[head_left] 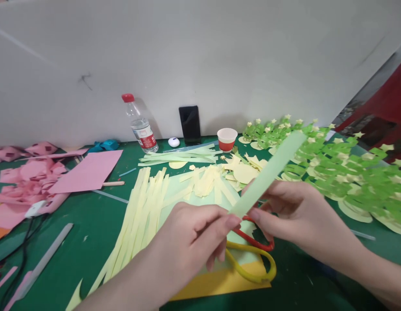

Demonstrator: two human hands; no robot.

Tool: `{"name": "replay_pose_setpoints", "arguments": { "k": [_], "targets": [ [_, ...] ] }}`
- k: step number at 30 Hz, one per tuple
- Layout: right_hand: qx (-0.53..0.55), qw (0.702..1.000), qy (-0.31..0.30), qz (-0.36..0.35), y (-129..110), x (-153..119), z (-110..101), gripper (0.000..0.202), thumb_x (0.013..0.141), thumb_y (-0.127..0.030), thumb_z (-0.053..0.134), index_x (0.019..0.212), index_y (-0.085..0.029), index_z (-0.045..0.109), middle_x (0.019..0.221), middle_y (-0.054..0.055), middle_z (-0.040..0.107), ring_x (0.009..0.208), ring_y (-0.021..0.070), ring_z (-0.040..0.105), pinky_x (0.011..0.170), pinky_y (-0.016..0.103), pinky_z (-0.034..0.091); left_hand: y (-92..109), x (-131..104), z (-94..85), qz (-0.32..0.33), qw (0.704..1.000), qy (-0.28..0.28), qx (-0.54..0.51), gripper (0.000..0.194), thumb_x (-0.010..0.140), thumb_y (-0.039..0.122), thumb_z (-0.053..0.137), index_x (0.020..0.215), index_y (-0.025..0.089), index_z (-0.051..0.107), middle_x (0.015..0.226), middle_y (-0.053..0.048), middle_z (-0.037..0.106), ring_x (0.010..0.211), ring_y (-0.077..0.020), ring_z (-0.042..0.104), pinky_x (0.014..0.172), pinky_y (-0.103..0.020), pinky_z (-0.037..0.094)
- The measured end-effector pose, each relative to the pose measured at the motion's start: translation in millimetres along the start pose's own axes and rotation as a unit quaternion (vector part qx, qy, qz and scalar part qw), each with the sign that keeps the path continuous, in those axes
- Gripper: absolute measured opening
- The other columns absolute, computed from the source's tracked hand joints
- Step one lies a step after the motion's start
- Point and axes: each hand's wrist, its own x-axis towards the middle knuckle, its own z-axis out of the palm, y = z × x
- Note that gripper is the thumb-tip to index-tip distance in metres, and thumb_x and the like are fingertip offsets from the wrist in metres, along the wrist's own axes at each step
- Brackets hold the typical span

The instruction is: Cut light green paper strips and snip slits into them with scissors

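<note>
A pale green paper strip [268, 175] rises at a slant toward the upper right. My left hand [200, 233] pinches its lower end between thumb and forefinger. My right hand [291, 209] is closed at the strip's lower part, thumb at its edge and fingertips partly hidden behind it. Under my hands lie scissors, with one yellow handle loop [273, 268] and one red loop [269, 245]; their blades are hidden. Beneath are light green paper sheets [184, 190] and an orange-yellow sheet [216, 283]. Long pale yellow strips [135, 220] lie left of my left hand.
Green spiral paper pieces with stars [358, 172] crowd the right. Pink paper shapes [38, 177] and a pink sheet [90, 172] lie left. Along the wall stand a water bottle [142, 129], a phone [190, 125] and a paper cup [227, 140]. Cut green strips [181, 155] lie before them.
</note>
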Motion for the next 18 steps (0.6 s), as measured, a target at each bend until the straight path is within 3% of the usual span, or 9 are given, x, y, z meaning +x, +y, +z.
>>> {"name": "replay_pose_setpoints", "arguments": {
  "k": [3, 8, 11, 16, 18],
  "targets": [
    [0.003, 1.0, 0.014, -0.021, 0.1, -0.9, -0.6, 0.005, 0.065, -0.02, 0.058, 0.062, -0.019, 0.062, 0.062, 0.001, 0.061, 0.043, 0.0083, 0.047, 0.036, 0.018, 0.043, 1.1, -0.2, -0.8, 0.017, 1.0, 0.011, 0.012, 0.038, 0.088, 0.032, 0.039, 0.055, 0.017, 0.047, 0.044, 0.007, 0.046, 0.038, -0.0046, 0.041, 0.044, -0.015, 0.035],
    [-0.064, 0.997, -0.048, -0.025, -1.6, -0.8, 3.2, 0.01, 0.064, -0.021, 0.059, 0.057, -0.017, 0.064, 0.054, 0.004, 0.063, 0.053, 0.0154, 0.058, 0.044, 0.021, 0.047, 0.4, 0.0, -0.7, 0.027, 0.999, 0.013, 0.023, 0.04, 0.089, 0.032, 0.038, 0.053, 0.016, 0.045, 0.045, 0.007, 0.044, 0.04, -0.0048, 0.04, 0.046, -0.015, 0.034],
    [-0.053, 0.997, -0.04, -0.026, -1.6, -1.3, 3.5, 0.012, 0.066, -0.02, 0.058, 0.06, -0.016, 0.067, 0.052, 0.003, 0.065, 0.048, 0.0125, 0.057, 0.043, 0.019, 0.045, 2.4, 0.7, -1.4, 0.038, 0.999, 0.006, 0.023, 0.041, 0.089, 0.032, 0.039, 0.051, 0.017, 0.041, 0.046, 0.007, 0.042, 0.042, -0.0054, 0.04, 0.047, -0.016, 0.033],
    [-0.012, 0.999, 0.022, -0.021, -1.7, -0.8, 0.4, 0.008, 0.063, -0.021, 0.062, 0.058, -0.017, 0.066, 0.05, 0.001, 0.063, 0.039, 0.0095, 0.05, 0.035, 0.018, 0.043, 4.4, 0.8, -1.9, 0.043, 0.998, 0.003, 0.052, 0.037, 0.09, 0.028, 0.037, 0.056, 0.018, 0.044, 0.049, 0.007, 0.045, 0.044, -0.0059, 0.043, 0.047, -0.016, 0.033],
    [-0.012, 1.0, 0.011, -0.021, -2.4, -0.6, 0.8, 0.005, 0.063, -0.02, 0.063, 0.058, -0.018, 0.065, 0.051, 0.001, 0.063, 0.041, 0.0109, 0.052, 0.037, 0.018, 0.044, 2.6, 0.4, -0.6, 0.045, 0.997, 0.01, 0.06, 0.037, 0.091, 0.025, 0.035, 0.056, 0.018, 0.044, 0.049, 0.007, 0.047, 0.043, -0.0054, 0.044, 0.048, -0.016, 0.035]
  ]
}}
